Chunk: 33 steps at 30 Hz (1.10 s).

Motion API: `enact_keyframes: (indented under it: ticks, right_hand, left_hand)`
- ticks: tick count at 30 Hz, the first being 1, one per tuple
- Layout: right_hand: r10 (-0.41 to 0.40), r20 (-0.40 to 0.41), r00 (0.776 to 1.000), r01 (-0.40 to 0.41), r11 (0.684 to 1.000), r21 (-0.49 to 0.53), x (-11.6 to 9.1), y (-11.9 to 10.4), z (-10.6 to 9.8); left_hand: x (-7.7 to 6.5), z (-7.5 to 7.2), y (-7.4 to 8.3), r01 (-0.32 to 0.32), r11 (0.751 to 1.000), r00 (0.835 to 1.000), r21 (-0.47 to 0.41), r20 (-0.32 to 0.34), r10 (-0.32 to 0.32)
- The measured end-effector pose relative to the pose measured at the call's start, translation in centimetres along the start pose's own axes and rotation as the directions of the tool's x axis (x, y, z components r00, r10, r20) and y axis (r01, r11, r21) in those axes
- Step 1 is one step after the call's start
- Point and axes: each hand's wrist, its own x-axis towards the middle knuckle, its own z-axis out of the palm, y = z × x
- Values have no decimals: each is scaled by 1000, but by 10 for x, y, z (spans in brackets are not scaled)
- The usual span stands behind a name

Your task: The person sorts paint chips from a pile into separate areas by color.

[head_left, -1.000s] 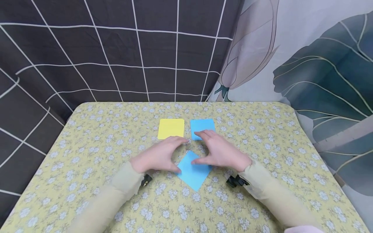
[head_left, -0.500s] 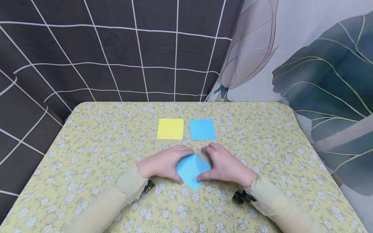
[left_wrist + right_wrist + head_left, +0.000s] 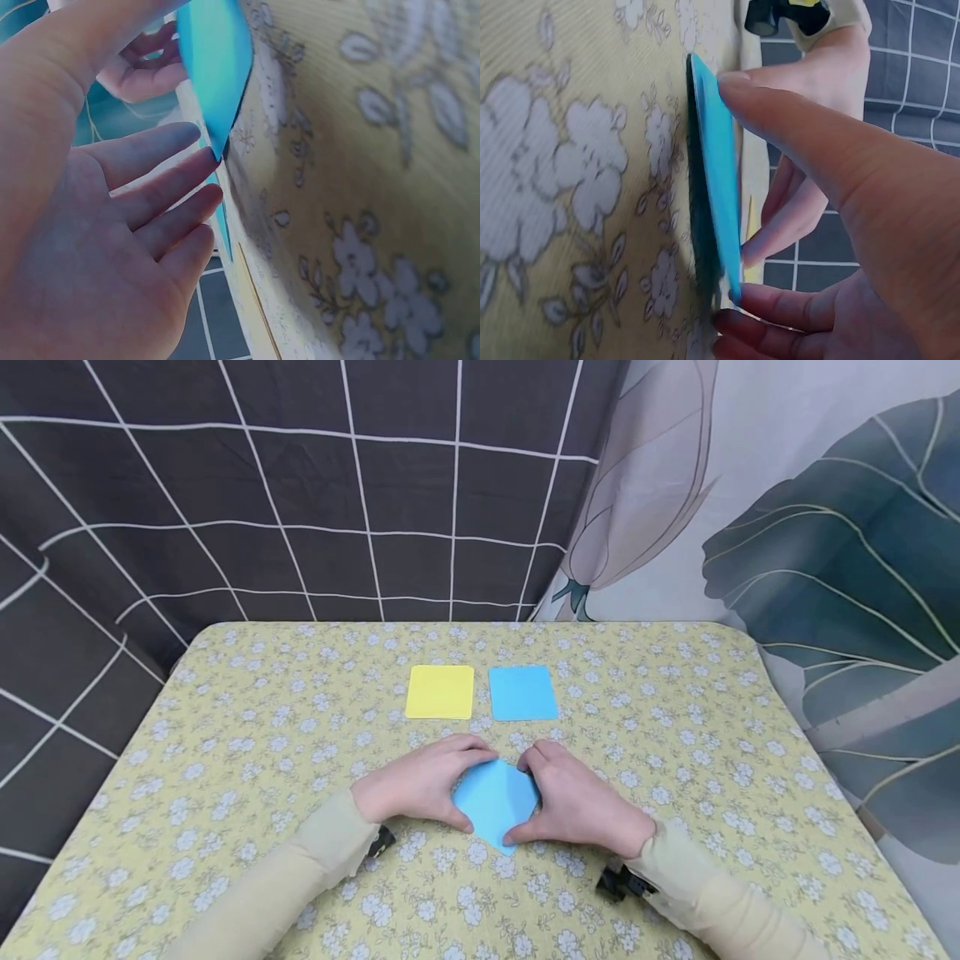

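A square blue sheet of paper (image 3: pixel 493 802) lies turned cornerwise between the two hands, its right part bent along a faint line. My left hand (image 3: pixel 426 778) holds it from the left, thumb at the lower-left edge and fingertips by the top corner. In the left wrist view the fingers of the left hand (image 3: pixel 135 217) look fairly straight beside the paper's tip. My right hand (image 3: pixel 581 797) grips the right side, thumb near the bottom corner. Seen from the right wrist, that thumb (image 3: pixel 739 84) presses on the paper (image 3: pixel 718 157), which casts a shadow on the cloth.
Behind the hands lie a yellow square (image 3: pixel 440 692) and another blue square (image 3: pixel 522 693), side by side. A yellow flowered cloth (image 3: pixel 262 760) covers the table. A dark gridded curtain (image 3: pixel 300 485) and a leaf-patterned curtain (image 3: pixel 847 552) hang behind.
Both hands have come down and closed in on the blue paper from either side. The right thumb has slid toward the bottom corner, and the right side of the sheet has bent.
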Motion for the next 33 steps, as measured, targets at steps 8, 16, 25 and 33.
enact_keyframes:
  ticks: [8, 16, 25, 33]
  right_hand:
    - [2, 69, 998, 1, 999, -38, -1, -8, 2]
    - [-62, 62, 996, 71, 987, -142, 1, -12, 3]
    - [-76, 58, 995, 79, 996, -42, 6, 3, -11]
    - [-136, 21, 990, 136, 991, -2, 15, 20, -31]
  left_hand:
    - [-1, 1, -2, -9, 1000, 1000, 20, -1, 9]
    - [-2, 3, -1, -10, 999, 1000, 38, -7, 10]
    - [2, 2, -1, 15, 998, 1000, 56, -28, -14]
    - [11, -7, -1, 36, 994, 993, 100, -114, -25]
